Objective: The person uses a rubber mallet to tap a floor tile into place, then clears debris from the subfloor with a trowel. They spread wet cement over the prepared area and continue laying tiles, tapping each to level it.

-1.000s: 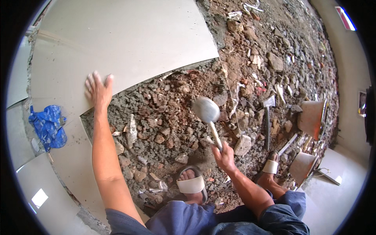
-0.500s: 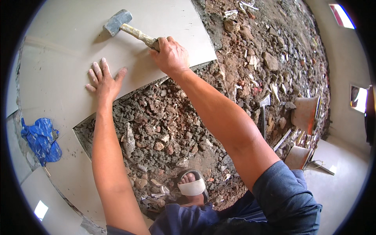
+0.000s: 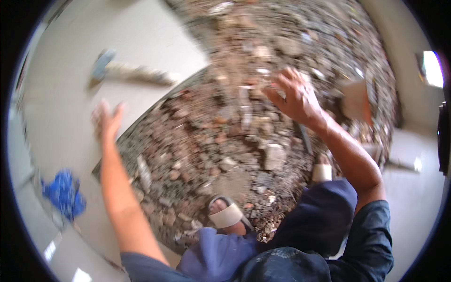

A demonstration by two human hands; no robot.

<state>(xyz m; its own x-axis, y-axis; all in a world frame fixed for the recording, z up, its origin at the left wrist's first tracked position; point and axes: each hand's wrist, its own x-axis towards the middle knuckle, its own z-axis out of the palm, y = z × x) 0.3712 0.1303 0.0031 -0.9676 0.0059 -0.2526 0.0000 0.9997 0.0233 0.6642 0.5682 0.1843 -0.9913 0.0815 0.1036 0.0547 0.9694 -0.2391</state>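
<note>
My left hand (image 3: 107,120), blurred, reaches onto the large pale tile (image 3: 66,94) at the left, with its fingers apart near the tile's lower edge. The mallet (image 3: 136,70), with a grey head and pale handle, lies on that tile above my left hand. My right hand (image 3: 293,94) is raised over the rubble at the right, fingers loosely bent and apart, holding nothing. Broken stone, soil and grey mortar (image 3: 188,141) cover the ground beside the tile. The picture is smeared by motion.
A blue crumpled plastic sheet (image 3: 63,192) lies at the lower left. An orange-grey bucket (image 3: 357,101) and a dark-handled tool (image 3: 304,136) sit in the rubble at the right. A pale wall (image 3: 392,56) curves along the right. My sandalled feet (image 3: 228,218) stand on the rubble.
My right hand has let go of the mallet on the tile and moved right over the rubble. My left hand has shifted slightly left and down, and the view has turned.
</note>
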